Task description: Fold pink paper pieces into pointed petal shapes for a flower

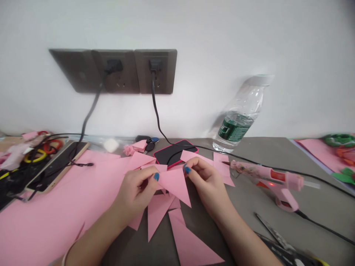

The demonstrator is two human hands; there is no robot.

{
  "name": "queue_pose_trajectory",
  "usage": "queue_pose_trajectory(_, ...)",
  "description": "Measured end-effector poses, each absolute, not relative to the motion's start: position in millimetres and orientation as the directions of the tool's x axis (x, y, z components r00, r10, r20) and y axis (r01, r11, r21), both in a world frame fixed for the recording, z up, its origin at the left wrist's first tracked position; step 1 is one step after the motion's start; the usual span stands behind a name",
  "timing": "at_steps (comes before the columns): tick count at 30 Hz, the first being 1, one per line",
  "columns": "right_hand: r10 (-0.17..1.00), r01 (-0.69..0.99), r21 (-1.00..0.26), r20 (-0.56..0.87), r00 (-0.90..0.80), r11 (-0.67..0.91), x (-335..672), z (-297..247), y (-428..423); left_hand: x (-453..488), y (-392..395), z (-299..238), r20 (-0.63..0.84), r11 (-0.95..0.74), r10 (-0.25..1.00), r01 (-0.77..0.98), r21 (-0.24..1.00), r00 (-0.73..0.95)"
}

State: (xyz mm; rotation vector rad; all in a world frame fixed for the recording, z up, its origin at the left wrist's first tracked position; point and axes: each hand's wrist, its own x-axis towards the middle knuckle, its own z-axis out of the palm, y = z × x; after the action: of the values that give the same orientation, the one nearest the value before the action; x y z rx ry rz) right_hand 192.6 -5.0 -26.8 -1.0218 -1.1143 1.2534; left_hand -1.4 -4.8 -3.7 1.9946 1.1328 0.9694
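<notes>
A pink paper triangle [176, 184] is pinched between my two hands, one point hanging down toward the table. My left hand [135, 192] grips its left corner with thumb and finger. At the upper right corner, my right hand [206, 179] holds it between thumb and bent fingers. Under and around it lie several cut pink paper pieces, among them a long pointed piece [191, 242] at the front and another pointed piece [158, 214] below my left fingers. Behind the hands, a phone with a red edge [175, 151] lies partly covered by paper.
A pink glue gun [266, 177] with a lit red light rests at the right, its cord trailing off. Nearer lie open scissors [277, 236]. A water bottle [238, 118] stands by the wall. Large pink sheets [41, 229], another phone [59, 164] and cables occupy the left.
</notes>
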Motion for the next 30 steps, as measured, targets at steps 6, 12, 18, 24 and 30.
queue_pose_trajectory(6,0.986,-0.183,-0.977,0.127,-0.109,0.106,190.8,-20.7,-10.6,-0.4,-7.0,-3.0,0.247,-0.379,0.901,0.371,0.848,0.356)
queue_pose_trajectory(12,0.973,-0.251,-0.947,0.223,-0.06,0.201,191.6,-26.1,-10.5,-2.0,-9.8,-0.5,0.247,-0.355,0.894,0.255,0.9,0.374)
queue_pose_trajectory(18,0.973,-0.262,-0.944,0.222,-0.059,0.2,193.4,-28.4,-9.3,-3.8,-10.8,-2.6,0.308,-0.404,0.861,0.176,0.898,0.406)
queue_pose_trajectory(24,0.974,-0.291,-0.938,0.218,-0.066,0.19,193.5,-27.5,-9.7,-3.8,-9.7,-3.0,0.308,-0.404,0.866,0.188,0.895,0.394)
queue_pose_trajectory(30,0.981,-0.204,-0.966,0.178,-0.076,0.159,191.3,-23.8,-11.0,-1.0,-9.1,-4.1,0.305,-0.414,0.885,0.294,0.861,0.353)
